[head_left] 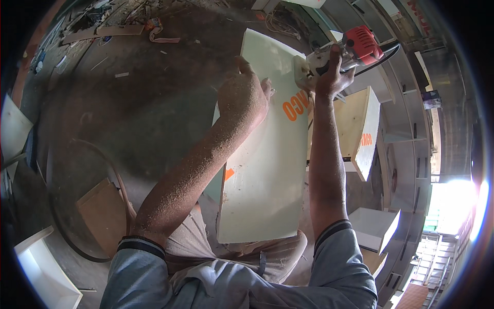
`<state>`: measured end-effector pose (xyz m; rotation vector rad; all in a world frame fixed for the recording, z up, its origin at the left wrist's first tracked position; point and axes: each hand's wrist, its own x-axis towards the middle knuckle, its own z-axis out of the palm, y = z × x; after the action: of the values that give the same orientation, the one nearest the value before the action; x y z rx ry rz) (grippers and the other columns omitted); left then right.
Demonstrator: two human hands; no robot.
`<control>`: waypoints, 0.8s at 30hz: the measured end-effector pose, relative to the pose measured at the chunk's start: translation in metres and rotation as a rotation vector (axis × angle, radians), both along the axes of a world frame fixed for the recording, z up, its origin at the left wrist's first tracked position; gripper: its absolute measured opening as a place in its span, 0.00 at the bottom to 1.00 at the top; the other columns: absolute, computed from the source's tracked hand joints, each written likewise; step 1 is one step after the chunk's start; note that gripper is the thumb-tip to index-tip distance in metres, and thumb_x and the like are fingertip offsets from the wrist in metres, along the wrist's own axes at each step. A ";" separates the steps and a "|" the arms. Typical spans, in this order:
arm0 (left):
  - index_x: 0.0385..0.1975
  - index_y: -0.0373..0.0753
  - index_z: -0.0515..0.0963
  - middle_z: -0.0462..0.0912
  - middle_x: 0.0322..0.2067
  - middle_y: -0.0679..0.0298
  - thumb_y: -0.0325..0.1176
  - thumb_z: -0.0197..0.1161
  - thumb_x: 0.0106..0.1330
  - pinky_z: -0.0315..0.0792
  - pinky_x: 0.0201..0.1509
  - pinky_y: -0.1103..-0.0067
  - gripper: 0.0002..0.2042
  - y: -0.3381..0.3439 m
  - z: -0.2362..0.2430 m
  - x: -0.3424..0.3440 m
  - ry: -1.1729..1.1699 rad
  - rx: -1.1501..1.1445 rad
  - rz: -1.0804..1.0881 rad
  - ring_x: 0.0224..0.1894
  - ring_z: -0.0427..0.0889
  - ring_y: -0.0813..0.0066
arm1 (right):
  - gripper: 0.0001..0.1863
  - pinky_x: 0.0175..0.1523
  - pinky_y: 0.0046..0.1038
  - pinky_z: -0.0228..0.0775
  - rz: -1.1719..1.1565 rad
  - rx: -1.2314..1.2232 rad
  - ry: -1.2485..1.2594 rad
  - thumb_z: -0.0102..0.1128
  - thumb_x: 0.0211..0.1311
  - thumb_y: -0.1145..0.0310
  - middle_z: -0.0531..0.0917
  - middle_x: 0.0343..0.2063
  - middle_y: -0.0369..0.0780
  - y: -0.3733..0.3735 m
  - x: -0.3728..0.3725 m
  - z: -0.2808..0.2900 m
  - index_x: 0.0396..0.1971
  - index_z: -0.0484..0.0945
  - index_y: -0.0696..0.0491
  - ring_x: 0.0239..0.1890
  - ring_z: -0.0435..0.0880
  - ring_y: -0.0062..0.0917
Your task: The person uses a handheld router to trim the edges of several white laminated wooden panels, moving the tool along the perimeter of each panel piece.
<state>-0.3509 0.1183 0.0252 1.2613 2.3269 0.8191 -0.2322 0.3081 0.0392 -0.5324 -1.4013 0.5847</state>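
Gripping the red router point(363, 45), the right hand point(333, 77) flanks the outward-pointing white panel point(265, 185) rightward, opposite the left hand point(243, 97), whose hold is unclear.

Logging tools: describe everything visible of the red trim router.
The trim router has a red, vented, plastic-looking cap, a silvery body and a dark cord. It is held sideways, cap pointing right, its base at the white panel near the far right corner; exact contact is unclear. The right hand grips its body. Running or not: can't tell.

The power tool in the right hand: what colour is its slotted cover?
The slotted cover is red with dark slots, seen best in the head view.
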 end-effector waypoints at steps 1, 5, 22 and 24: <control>0.67 0.20 0.49 0.77 0.44 0.36 0.48 0.55 0.71 0.84 0.41 0.67 0.39 -0.001 0.001 0.000 -0.010 -0.011 -0.005 0.41 0.86 0.52 | 0.25 0.46 0.27 0.75 0.002 0.025 0.002 0.72 0.56 0.59 0.83 0.37 0.40 0.002 -0.002 0.000 0.47 0.75 0.60 0.38 0.82 0.24; 0.67 0.20 0.48 0.76 0.46 0.35 0.47 0.55 0.71 0.83 0.42 0.68 0.39 -0.002 -0.003 -0.001 0.039 0.006 0.014 0.43 0.86 0.51 | 0.25 0.49 0.27 0.71 -0.005 -0.018 -0.009 0.72 0.56 0.60 0.82 0.38 0.39 0.011 -0.011 0.001 0.47 0.74 0.61 0.40 0.80 0.24; 0.66 0.20 0.50 0.79 0.36 0.37 0.47 0.55 0.71 0.81 0.40 0.66 0.38 -0.004 -0.009 -0.001 0.094 0.095 0.036 0.38 0.85 0.50 | 0.24 0.44 0.26 0.74 -0.038 -0.017 0.007 0.75 0.53 0.60 0.83 0.33 0.39 0.054 -0.035 0.003 0.42 0.76 0.60 0.35 0.81 0.22; 0.66 0.20 0.50 0.79 0.36 0.37 0.47 0.55 0.71 0.81 0.40 0.66 0.37 -0.003 -0.009 -0.002 0.071 0.091 0.036 0.38 0.85 0.50 | 0.24 0.44 0.26 0.74 -0.041 -0.005 -0.001 0.75 0.53 0.60 0.83 0.33 0.39 0.057 -0.037 0.002 0.42 0.76 0.60 0.34 0.82 0.22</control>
<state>-0.3528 0.1154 0.0159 1.3087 2.3990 0.9166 -0.2688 0.3649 0.0410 -0.5639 -1.3867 0.5550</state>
